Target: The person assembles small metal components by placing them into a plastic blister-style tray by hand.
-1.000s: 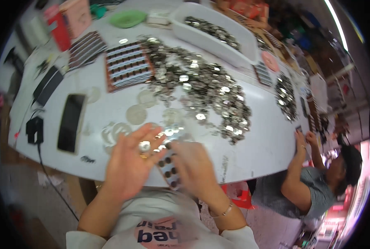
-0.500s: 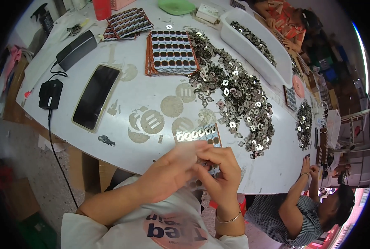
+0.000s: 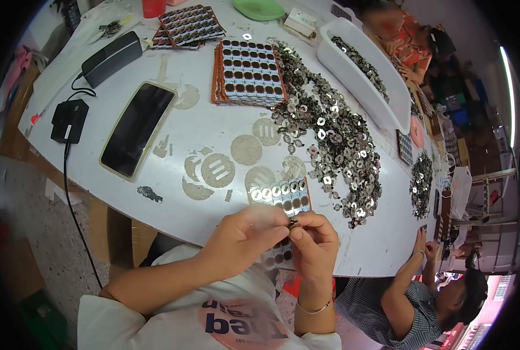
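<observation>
My left hand (image 3: 249, 238) and my right hand (image 3: 315, 242) meet fingertip to fingertip above the near edge of the table. Pinched between them is a small dark metal piece (image 3: 293, 223), mostly covered by the fingers. Beneath both hands lies a sheet of joined cards or boards (image 3: 297, 200) with rows of dark round spots. Shiny metal pieces (image 3: 274, 191) cover the spots of its far row. To the right spreads a heap of loose, small metal pieces (image 3: 330, 134), some dark, some bright. My hands hide the sheet's middle.
A stack of similar sheets (image 3: 250, 76) stands beyond the hands, more sheets (image 3: 191, 26) behind. A phone (image 3: 137, 129), a black adapter (image 3: 69, 121) and a black box (image 3: 112, 58) lie left. A white bin (image 3: 400, 108) holds more pieces. Co-workers (image 3: 411, 303) sit at the right.
My left hand, blurred and raised before, has come to the right fingertips, and a small metal piece now shows between them. The view has shifted slightly.
</observation>
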`<action>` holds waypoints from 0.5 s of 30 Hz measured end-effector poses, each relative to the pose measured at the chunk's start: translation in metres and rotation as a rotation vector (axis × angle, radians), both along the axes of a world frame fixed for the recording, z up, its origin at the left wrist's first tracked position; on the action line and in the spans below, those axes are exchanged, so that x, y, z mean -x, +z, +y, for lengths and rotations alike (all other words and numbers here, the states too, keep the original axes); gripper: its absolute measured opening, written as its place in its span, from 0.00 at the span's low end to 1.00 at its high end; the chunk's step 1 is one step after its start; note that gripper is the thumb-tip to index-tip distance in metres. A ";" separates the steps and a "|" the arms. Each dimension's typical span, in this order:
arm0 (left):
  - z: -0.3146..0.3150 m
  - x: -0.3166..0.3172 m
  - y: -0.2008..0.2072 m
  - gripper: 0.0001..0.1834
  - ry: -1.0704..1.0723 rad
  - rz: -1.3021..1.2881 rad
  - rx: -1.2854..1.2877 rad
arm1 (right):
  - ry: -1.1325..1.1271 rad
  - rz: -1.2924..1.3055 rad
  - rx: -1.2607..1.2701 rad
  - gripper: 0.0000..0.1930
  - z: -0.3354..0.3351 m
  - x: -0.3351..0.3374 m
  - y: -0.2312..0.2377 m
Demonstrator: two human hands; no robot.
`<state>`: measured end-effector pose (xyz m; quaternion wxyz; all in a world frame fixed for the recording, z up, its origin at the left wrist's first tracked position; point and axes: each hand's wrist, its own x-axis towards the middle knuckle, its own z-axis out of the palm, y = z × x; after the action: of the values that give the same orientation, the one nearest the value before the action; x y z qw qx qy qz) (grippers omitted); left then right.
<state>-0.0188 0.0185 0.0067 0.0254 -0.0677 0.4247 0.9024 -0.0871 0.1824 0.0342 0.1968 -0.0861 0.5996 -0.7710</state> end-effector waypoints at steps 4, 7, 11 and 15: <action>-0.002 0.001 -0.001 0.12 -0.001 0.044 0.094 | 0.015 -0.036 0.105 0.04 0.002 -0.001 -0.005; -0.003 0.002 0.000 0.11 0.034 -0.008 -0.002 | -0.036 -0.063 0.115 0.05 -0.001 -0.003 -0.001; -0.006 0.002 0.007 0.04 0.052 -0.045 -0.003 | -0.061 -0.178 0.149 0.07 0.004 0.003 0.006; -0.011 -0.001 0.010 0.10 0.166 0.455 1.069 | -0.028 0.085 -0.221 0.10 0.005 0.007 0.011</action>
<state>-0.0178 0.0074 0.0162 -0.1750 0.0914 0.8089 0.5539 -0.0946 0.1872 0.0450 0.1688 -0.0882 0.6897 -0.6986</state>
